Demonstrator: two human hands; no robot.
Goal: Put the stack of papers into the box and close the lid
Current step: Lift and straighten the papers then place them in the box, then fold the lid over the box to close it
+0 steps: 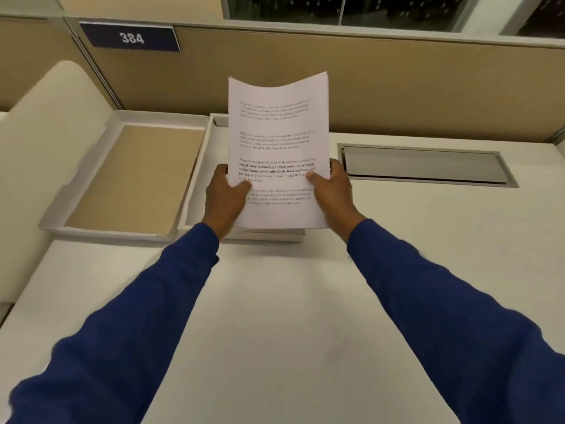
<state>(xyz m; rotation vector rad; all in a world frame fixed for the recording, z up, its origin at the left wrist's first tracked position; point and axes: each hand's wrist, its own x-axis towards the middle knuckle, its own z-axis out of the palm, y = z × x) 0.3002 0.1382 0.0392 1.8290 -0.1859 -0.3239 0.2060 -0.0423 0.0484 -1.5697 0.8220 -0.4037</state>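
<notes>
A stack of white printed papers is held upright and slightly curved above the desk. My left hand grips its lower left edge and my right hand grips its lower right edge, thumbs on the front page. Behind and below the papers sits the open white box, mostly hidden by them. Its lid, white-rimmed with a brown inside, lies open and flat to the left of the box.
A beige partition with a sign reading 384 stands behind the desk. A grey cable flap is set into the white desk to the right. A cream curved panel rises at the left.
</notes>
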